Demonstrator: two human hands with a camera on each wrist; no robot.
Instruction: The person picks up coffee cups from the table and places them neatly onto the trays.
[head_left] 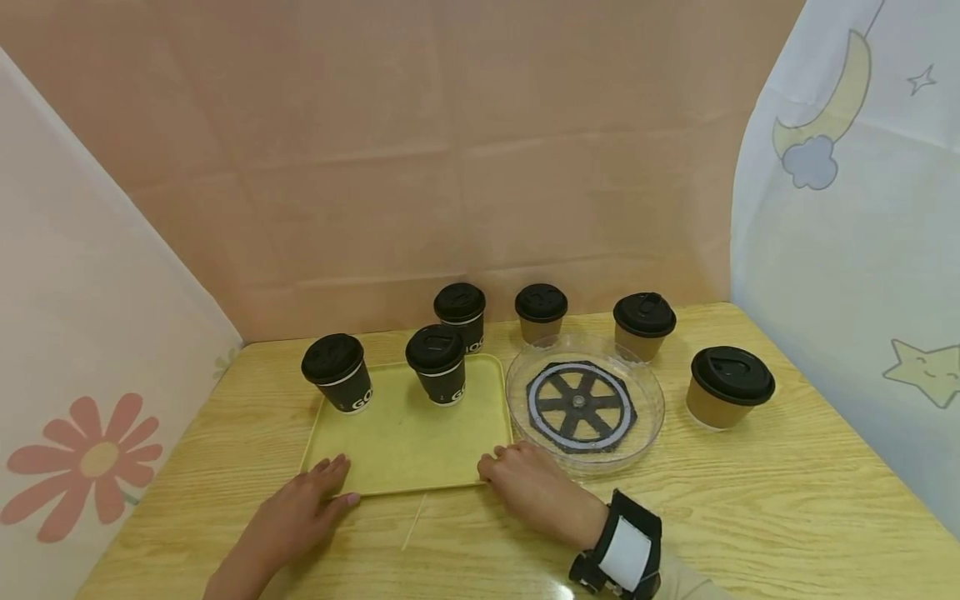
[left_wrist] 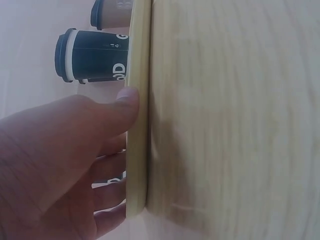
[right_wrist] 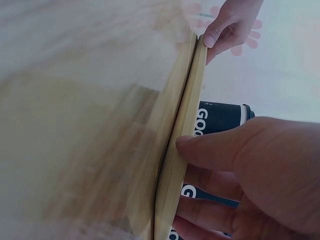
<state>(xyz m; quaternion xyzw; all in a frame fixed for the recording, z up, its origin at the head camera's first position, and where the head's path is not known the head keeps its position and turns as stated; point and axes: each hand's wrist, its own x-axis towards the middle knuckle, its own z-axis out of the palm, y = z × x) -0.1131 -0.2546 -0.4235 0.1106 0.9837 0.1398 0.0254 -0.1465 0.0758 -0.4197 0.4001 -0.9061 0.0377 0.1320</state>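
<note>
A yellow tray [head_left: 408, 454] lies flat on the table. My left hand [head_left: 296, 512] holds its near left corner, thumb on the front rim and fingers at the left side. The near right corner is held by my right hand [head_left: 536, 487], whose fingers bend over the rim. On the tray stand two black paper cups with black lids, one cup [head_left: 348, 390] at the far left and another cup [head_left: 442, 383] toward the far right. In the left wrist view, the thumb [left_wrist: 129, 100] presses the tray's edge. The right thumb [right_wrist: 187, 146] touches the rim likewise.
A third black cup [head_left: 474, 332] stands just behind the tray. Right of the tray is a clear round dish [head_left: 651, 421] with a dark spoked wheel pattern. Around it stand three brown lidded cups [head_left: 540, 331], [head_left: 637, 342], [head_left: 708, 406]. Fabric walls enclose the wooden table [head_left: 780, 517].
</note>
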